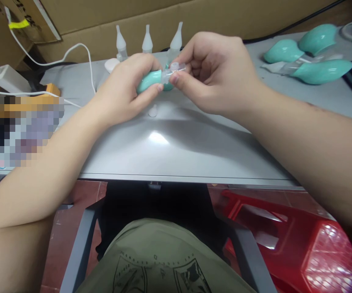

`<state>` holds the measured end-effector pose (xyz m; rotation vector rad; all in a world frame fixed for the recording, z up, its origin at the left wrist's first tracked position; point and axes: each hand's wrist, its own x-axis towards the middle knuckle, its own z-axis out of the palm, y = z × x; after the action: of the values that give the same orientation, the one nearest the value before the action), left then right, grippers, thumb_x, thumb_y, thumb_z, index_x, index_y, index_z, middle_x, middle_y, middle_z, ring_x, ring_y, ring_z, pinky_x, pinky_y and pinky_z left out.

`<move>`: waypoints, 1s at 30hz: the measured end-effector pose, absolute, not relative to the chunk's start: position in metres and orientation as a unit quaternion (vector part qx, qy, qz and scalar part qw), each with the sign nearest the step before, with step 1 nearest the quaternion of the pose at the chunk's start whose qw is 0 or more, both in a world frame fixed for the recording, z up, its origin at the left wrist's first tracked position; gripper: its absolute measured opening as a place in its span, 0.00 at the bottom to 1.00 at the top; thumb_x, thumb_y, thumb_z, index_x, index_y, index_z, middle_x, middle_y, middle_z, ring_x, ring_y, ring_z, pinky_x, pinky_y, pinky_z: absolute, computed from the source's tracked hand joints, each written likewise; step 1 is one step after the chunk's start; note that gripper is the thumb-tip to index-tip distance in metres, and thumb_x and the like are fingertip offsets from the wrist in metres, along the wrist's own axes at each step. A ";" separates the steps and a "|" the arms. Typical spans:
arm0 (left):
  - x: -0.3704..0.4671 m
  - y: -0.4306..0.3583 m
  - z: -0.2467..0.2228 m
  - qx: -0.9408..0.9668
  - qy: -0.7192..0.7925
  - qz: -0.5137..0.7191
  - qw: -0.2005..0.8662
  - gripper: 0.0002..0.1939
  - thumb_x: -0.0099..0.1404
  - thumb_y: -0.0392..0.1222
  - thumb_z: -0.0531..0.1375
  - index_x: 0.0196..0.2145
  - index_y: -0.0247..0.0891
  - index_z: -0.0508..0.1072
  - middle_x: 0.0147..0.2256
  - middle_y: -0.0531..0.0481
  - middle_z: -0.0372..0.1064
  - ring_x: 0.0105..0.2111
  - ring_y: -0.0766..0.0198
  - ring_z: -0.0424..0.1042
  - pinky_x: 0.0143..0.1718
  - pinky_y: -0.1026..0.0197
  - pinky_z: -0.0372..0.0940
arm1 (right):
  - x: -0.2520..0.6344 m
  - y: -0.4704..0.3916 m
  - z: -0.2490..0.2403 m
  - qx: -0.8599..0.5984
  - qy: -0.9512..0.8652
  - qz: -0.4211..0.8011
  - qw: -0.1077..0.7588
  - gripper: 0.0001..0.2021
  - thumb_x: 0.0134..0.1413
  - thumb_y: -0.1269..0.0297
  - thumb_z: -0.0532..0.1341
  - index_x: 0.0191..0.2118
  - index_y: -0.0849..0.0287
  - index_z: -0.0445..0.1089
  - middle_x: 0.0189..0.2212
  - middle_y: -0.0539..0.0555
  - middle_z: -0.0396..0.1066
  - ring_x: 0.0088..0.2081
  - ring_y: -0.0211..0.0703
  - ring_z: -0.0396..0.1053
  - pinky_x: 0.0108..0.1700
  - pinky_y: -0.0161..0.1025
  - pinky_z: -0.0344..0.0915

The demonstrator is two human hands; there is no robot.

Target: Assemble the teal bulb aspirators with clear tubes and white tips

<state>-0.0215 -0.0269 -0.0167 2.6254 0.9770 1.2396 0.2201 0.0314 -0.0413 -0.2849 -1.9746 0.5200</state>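
Observation:
In the head view, my left hand (133,77) wraps round a teal squeeze bulb (150,80), which lies on its side with its mouth to the right. My right hand (215,69) pinches a clear plastic connector (173,72) at the bulb's mouth between thumb and fingers. Behind my hands stand three translucent tapered nozzles (147,40), pointing up. Their lower ends are partly hidden by my hands, and teal shows under the right one. On the table just in front of my hands lies a small clear-white cap (153,110).
Several teal bulbs with clear fittings (324,71) lie at the table's back right. A white charger (12,78) and its cable (90,69) are at the left, near a blurred-out phone-like object (32,130). Cardboard (102,20) walls the back. A red plastic stool (291,240) is below right.

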 end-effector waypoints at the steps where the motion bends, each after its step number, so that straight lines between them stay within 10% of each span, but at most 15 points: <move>1: -0.022 -0.026 -0.017 0.858 0.319 0.400 0.039 0.10 0.72 0.54 0.65 0.37 0.49 0.71 0.38 0.44 0.77 0.40 0.46 0.75 0.45 0.41 0.69 | 0.220 0.032 -0.042 -0.120 -0.819 0.217 0.518 0.17 0.60 0.50 0.79 0.39 0.51 0.75 0.28 0.49 0.69 0.26 0.39 0.62 0.25 0.41 0.56; 20: -0.019 -0.035 -0.011 0.854 0.372 0.364 0.017 0.08 0.72 0.50 0.63 0.38 0.47 0.69 0.38 0.45 0.76 0.42 0.48 0.77 0.46 0.45 0.73 | 0.220 0.003 -0.023 -0.177 -0.799 0.330 0.471 0.13 0.62 0.76 0.74 0.35 0.55 0.71 0.30 0.50 0.71 0.28 0.36 0.67 0.27 0.38 0.61; 30: -0.023 -0.031 -0.010 0.863 0.364 0.348 0.017 0.08 0.71 0.49 0.64 0.37 0.47 0.70 0.39 0.44 0.78 0.45 0.43 0.80 0.48 0.42 0.74 | 0.215 0.003 -0.032 -0.154 -0.776 0.379 0.481 0.14 0.64 0.62 0.79 0.37 0.54 0.72 0.31 0.50 0.73 0.28 0.39 0.69 0.28 0.41 0.63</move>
<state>-0.0232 -0.0313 -0.0097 2.6837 1.1330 1.0830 0.2153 0.0035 -0.0321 -0.3751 -1.8914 0.9251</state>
